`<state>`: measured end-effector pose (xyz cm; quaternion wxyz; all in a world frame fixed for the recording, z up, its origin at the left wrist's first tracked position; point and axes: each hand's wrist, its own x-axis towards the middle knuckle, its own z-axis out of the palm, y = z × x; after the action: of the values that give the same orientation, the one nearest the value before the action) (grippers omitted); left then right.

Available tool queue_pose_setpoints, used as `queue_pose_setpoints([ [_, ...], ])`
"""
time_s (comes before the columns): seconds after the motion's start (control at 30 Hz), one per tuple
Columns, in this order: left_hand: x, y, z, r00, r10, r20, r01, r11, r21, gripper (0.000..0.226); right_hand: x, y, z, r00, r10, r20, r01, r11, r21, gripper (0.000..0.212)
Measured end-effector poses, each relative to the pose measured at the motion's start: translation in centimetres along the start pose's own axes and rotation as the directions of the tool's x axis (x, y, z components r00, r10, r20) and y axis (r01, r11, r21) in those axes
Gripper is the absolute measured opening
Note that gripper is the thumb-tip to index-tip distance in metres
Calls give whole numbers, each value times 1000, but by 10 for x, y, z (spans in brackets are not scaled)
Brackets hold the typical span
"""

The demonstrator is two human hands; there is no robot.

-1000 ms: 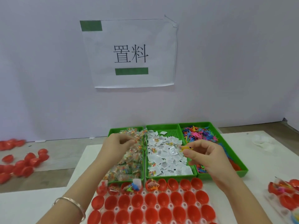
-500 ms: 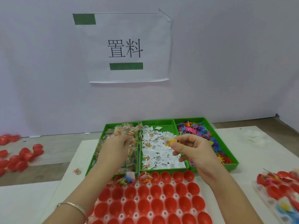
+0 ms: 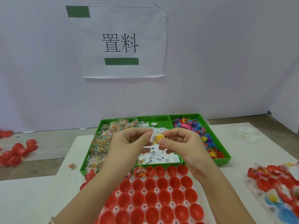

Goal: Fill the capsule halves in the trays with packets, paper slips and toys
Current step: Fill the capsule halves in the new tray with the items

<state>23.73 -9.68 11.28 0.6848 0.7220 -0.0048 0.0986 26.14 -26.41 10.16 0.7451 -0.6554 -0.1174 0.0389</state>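
Centre frame, I see the left hand with fingers clamped on a paper slip, the right hand clamped on a yellow toy; the sign above reads "置料".

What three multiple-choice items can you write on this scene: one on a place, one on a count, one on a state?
1. Which of the green plastic bins holds the white paper slips?
A) left B) middle C) right

2. How many green bins stand behind the white tray of red capsule halves?
A) one B) two C) three

3. What do the left hand and right hand do?
A) pinch a small white slip and a yellow toy together between them
B) lie flat on the table
C) lift a capsule half each

Answers:
1 B: the slips fill the middle bin.
2 C: three bins stand side by side.
3 A: the fingertips of both hands meet on the slip and toy above the middle bin.
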Motion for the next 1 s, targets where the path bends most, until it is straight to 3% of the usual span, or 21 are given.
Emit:
queue_pose_setpoints([
  [0.17,-3,2,-9,983,148,107,-176,929,325,22,-3,-1,2,999,-35,-11,35,999,-16,27],
  [0.4,-9,2,-22,968,82,236,-165,918,360,18,-5,6,9,991,92,99,-98,994,57,45],
  [0.5,-17,-6,-31,978,88,191,-164,886,433,23,-4,10,9,995,65,74,-64,998,-15,32],
  [0.57,-28,-14,-35,970,145,196,-233,780,580,28,-2,17,10,997,71,36,-68,995,-77,21],
  [0.63,-42,-25,-35,927,153,343,-361,620,697,33,1,25,11,996,93,14,-89,981,-170,18],
  [0.73,-60,-41,-25,835,64,546,-524,395,755,43,3,34,15,990,141,24,-125,934,-335,17],
  [0.8,-65,-49,-17,818,9,575,-556,266,787,54,6,38,16,985,169,28,-139,886,-442,16],
  [0.87,-67,-55,-12,819,-13,573,-560,202,804,67,8,37,14,980,197,29,-157,852,-500,16],
  [1.0,-66,-59,-11,825,-16,565,-550,206,809,69,8,33,11,961,264,81,-197,861,-468,16],
])
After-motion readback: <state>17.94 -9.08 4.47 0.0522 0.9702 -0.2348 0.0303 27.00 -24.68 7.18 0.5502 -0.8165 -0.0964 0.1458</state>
